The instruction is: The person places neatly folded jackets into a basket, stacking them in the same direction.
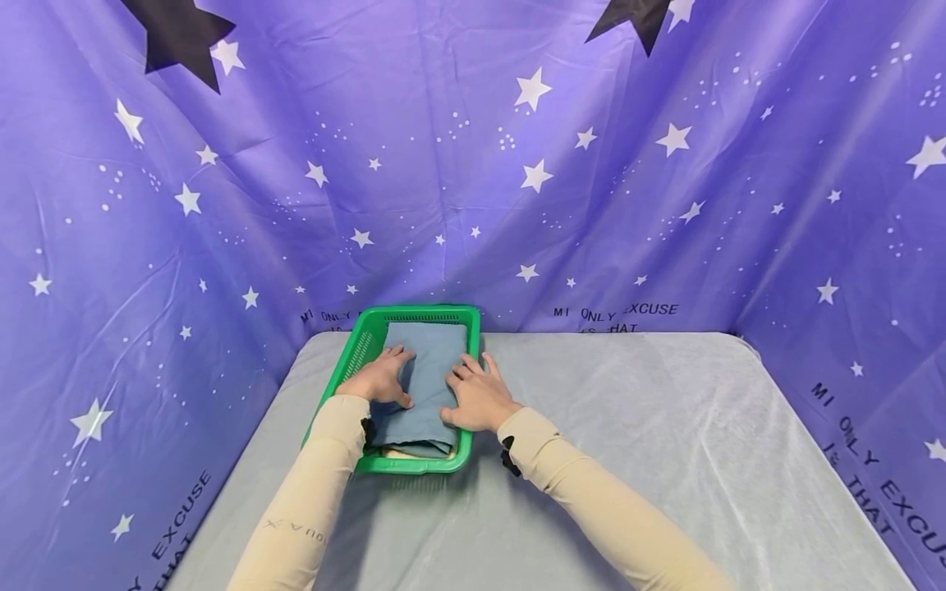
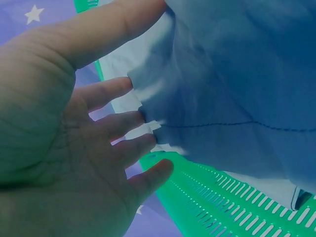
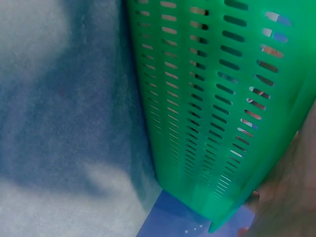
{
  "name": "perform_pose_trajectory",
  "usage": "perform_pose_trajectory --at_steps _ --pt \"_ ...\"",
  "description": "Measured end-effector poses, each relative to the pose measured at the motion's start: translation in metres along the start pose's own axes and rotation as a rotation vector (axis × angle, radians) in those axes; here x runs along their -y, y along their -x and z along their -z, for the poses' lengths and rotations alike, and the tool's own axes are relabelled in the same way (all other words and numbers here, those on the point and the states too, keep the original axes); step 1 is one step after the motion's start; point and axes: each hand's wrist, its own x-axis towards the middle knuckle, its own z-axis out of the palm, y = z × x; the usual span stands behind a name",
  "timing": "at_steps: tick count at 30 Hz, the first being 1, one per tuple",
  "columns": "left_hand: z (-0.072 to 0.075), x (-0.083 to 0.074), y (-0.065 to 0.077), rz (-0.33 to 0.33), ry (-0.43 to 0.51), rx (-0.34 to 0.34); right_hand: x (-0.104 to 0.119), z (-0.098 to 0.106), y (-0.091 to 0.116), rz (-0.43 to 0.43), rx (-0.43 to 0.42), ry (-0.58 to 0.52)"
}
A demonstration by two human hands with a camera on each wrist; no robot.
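Observation:
A green slotted basket (image 1: 417, 465) holds a folded blue-grey cloth (image 1: 429, 353), which lies lengthwise in it. My left hand (image 1: 377, 379) reaches over the basket's left side, its fingers and thumb spread against the cloth's left edge. In the left wrist view, nearly straight fingertips touch the cloth (image 2: 227, 89) beside a line of stitching. On the other side, my right hand (image 1: 479, 398) lies across the right rim with fingers spread and thumb at the cloth's edge. The right wrist view mostly shows the basket's outer wall (image 3: 177, 106), with that hand blurred at the right edge.
Under the blue-grey cloth, a pale folded layer (image 1: 402, 452) shows at the basket's near end. The basket stands toward the back left of a table with a grey cover (image 1: 650, 427). Purple star-patterned curtains (image 1: 443, 197) enclose the table's back and sides.

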Motion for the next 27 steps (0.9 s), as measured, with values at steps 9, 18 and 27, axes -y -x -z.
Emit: perform_pose_trajectory --at_steps 9,18,27 --pt "0.000 0.006 -0.001 -0.014 0.049 0.013 0.000 0.000 0.006 0.044 -0.082 -0.086" --pt "0.005 0.003 0.016 -0.041 0.057 -0.018 -0.014 -0.002 0.025 0.180 -0.289 -0.361" --pt "0.014 -0.005 0.033 -0.175 0.197 -0.111 -0.063 0.011 0.050 0.063 -0.342 -0.638"
